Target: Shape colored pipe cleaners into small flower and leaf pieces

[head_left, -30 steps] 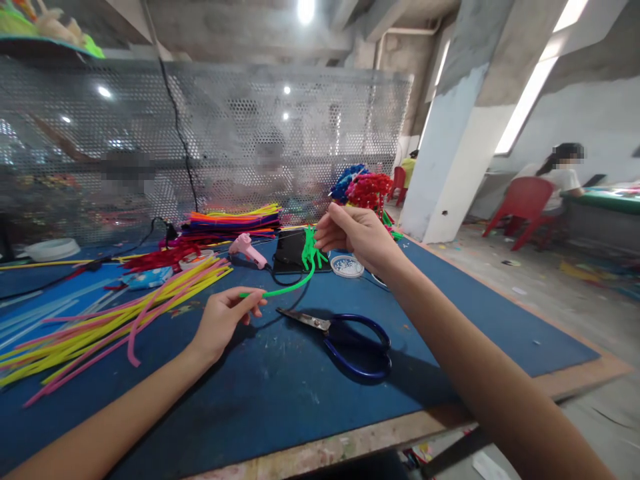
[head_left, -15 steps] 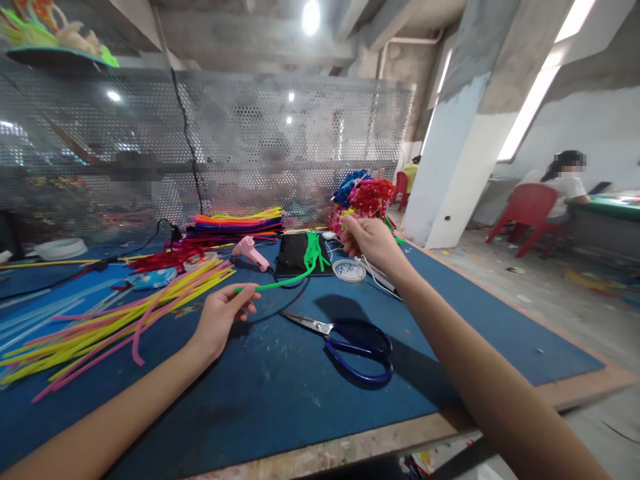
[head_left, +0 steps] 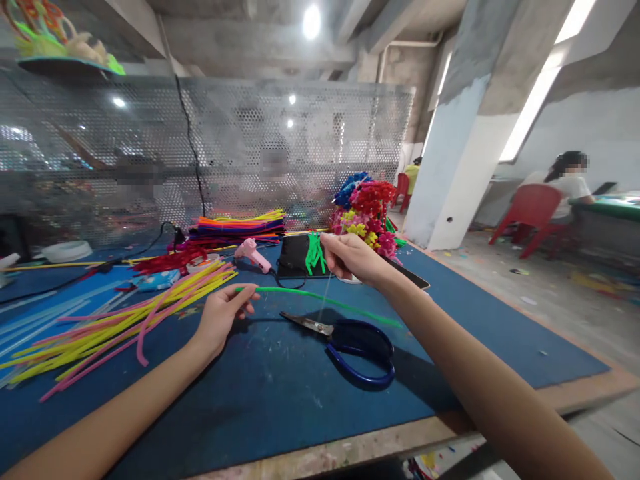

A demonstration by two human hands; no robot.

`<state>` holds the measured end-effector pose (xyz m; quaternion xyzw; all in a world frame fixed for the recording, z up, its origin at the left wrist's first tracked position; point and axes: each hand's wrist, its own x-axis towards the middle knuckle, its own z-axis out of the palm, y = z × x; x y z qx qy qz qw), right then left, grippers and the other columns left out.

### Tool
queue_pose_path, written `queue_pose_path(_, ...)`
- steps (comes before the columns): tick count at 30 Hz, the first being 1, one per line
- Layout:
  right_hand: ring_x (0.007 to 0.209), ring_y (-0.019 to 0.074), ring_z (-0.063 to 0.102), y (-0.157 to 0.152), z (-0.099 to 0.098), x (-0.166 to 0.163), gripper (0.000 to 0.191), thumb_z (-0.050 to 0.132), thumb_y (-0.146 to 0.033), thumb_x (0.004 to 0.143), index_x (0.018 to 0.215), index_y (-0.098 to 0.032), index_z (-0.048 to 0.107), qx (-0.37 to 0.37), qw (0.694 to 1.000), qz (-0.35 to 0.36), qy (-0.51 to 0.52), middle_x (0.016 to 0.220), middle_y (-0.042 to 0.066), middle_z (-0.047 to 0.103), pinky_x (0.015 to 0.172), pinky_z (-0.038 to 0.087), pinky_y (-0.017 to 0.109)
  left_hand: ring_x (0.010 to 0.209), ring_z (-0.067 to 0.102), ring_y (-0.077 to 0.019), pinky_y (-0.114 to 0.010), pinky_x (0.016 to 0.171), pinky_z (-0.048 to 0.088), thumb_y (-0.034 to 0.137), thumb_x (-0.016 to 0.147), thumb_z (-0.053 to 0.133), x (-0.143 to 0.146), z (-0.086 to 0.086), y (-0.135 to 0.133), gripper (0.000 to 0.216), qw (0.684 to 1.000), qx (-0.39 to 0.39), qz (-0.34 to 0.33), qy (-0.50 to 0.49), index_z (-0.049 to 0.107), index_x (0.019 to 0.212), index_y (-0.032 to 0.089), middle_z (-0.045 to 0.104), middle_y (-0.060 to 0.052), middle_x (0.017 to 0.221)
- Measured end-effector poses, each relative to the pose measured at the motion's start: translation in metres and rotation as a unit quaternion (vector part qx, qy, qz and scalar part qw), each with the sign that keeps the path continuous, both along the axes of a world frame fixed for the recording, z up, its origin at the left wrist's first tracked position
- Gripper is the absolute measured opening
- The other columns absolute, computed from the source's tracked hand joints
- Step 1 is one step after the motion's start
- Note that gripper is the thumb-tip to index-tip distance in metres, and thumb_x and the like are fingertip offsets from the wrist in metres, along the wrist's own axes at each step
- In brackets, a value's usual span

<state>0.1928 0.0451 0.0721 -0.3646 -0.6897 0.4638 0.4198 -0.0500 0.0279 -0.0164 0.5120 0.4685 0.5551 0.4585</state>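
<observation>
Green stem straightened, right hand drawn back

Fuzzy green pipe-cleaner stem (head_left: 320, 298) now stretched nearly flat above the blue-handled scissors (head_left: 350, 340), no longer curving up to the twisted green bundle (head_left: 315, 252); right hand (head_left: 350, 257) pulled nearer, pinching a thin pale thread (head_left: 325, 293); left hand (head_left: 223, 315) lifted slightly at the stem's end.

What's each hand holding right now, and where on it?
Left hand pinches the long green pipe cleaner at its near left end. Right hand pinches a thin, barely visible thread at its top end.
</observation>
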Motion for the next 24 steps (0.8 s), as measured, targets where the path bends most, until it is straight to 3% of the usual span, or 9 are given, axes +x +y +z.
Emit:
queue_pose_path(4,0.032,0.0044,0.044,0.006,-0.007,-0.002,0.045,0.046,-0.054,0.078,0.056,-0.015,0.055,0.111,0.989,-0.091,0.030,0.042,-0.002,0.053,0.034,0.033,0.015,0.046,0.048,-0.0066,-0.017,0.041,0.033,0.040,0.058,0.072,0.002,0.005,-0.002,0.032,0.999,-0.005,-0.002,-0.050,0.065,0.073,0.013,0.062,-0.002,0.065)
queue_pose_path(6,0.038,0.0061,0.051,0.009,-0.012,-0.007,0.043,0.050,-0.054,0.075,0.060,-0.015,0.056,0.095,0.985,-0.103,0.100,0.048,-0.001,0.056,0.039,0.039,0.016,0.046,0.048,-0.0060,-0.016,0.040,0.032,0.040,0.058,0.072,0.004,0.006,-0.004,0.032,0.998,-0.007,-0.007,-0.056,0.065,0.072,0.013,0.062,-0.001,0.064)
queue_pose_path(9,0.044,0.0081,0.056,0.010,-0.018,-0.014,0.041,0.054,-0.054,0.073,0.063,-0.015,0.057,-0.006,0.975,-0.064,0.210,0.052,0.000,0.059,0.045,0.045,0.019,0.046,0.048,-0.0051,-0.015,0.040,0.032,0.040,0.059,0.071,0.005,0.005,-0.005,0.032,0.999,-0.015,-0.011,-0.049,0.065,0.073,0.012,0.062,-0.002,0.064)
queue_pose_path(13,0.033,0.0055,0.044,0.009,-0.023,-0.019,0.042,0.052,-0.054,0.075,0.056,-0.016,0.050,-0.111,0.959,-0.039,0.259,0.042,-0.003,0.051,0.036,0.036,0.017,0.046,0.048,-0.0045,-0.015,0.040,0.033,0.039,0.060,0.071,0.003,0.005,-0.004,0.031,0.999,-0.019,-0.008,-0.043,0.064,0.075,0.012,0.061,-0.002,0.064)
queue_pose_path(15,0.029,0.0046,0.039,0.009,-0.026,-0.019,0.044,0.052,-0.054,0.074,0.053,-0.016,0.048,-0.104,0.967,-0.055,0.226,0.037,-0.004,0.047,0.031,0.031,0.017,0.046,0.048,-0.0044,-0.015,0.040,0.033,0.039,0.060,0.071,0.002,0.005,-0.003,0.032,0.999,-0.020,-0.004,-0.045,0.064,0.075,0.012,0.061,-0.001,0.065)
queue_pose_path(18,0.030,0.0048,0.042,0.012,-0.031,-0.018,0.046,0.053,-0.056,0.072,0.053,-0.014,0.051,-0.054,0.976,-0.107,0.181,0.039,-0.002,0.050,0.031,0.031,0.016,0.045,0.047,-0.0043,-0.014,0.039,0.032,0.039,0.059,0.071,0.002,0.006,-0.003,0.032,0.998,-0.018,0.000,-0.053,0.064,0.075,0.012,0.061,-0.001,0.064)
queue_pose_path(24,0.039,0.0080,0.053,0.016,-0.038,-0.019,0.042,0.056,-0.052,0.072,0.060,-0.013,0.056,-0.033,0.956,-0.141,0.255,0.048,0.002,0.059,0.038,0.042,0.017,0.046,0.047,-0.0032,-0.013,0.040,0.032,0.039,0.062,0.069,0.002,0.004,-0.001,0.030,0.998,-0.015,-0.006,-0.053,0.064,0.076,0.013,0.060,0.000,0.066)
